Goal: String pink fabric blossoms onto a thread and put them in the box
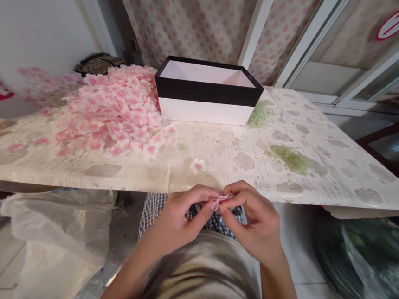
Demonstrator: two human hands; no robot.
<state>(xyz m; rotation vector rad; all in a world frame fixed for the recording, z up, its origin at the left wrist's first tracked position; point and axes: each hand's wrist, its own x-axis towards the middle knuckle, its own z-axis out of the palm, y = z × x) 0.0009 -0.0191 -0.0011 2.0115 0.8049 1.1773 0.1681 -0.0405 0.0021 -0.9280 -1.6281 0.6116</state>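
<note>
The fingers of the left hand (182,213) and the right hand (259,220) are pinching a small pink petal (221,199), thumb and forefinger clamping it from each side, the fingertips almost meeting. Handling it well is probably calling for light, even pressure: gripping just the edges, keeping both wrists level, and easing the layers instead of tugging, since such thin stuff is looking easy to crease or tear. The petal's long axis is running roughly left to right, its right end tilting slightly up; which way its face is pointing, I cannot tell. It is hovering above the checked cloth (152,208) on the lap, by the near edge of the desk (141,174). Beyond, a single flower (198,164) is lying nearest, with the pink pile (112,109) spreading left and the box (206,110) standing behind.
</note>
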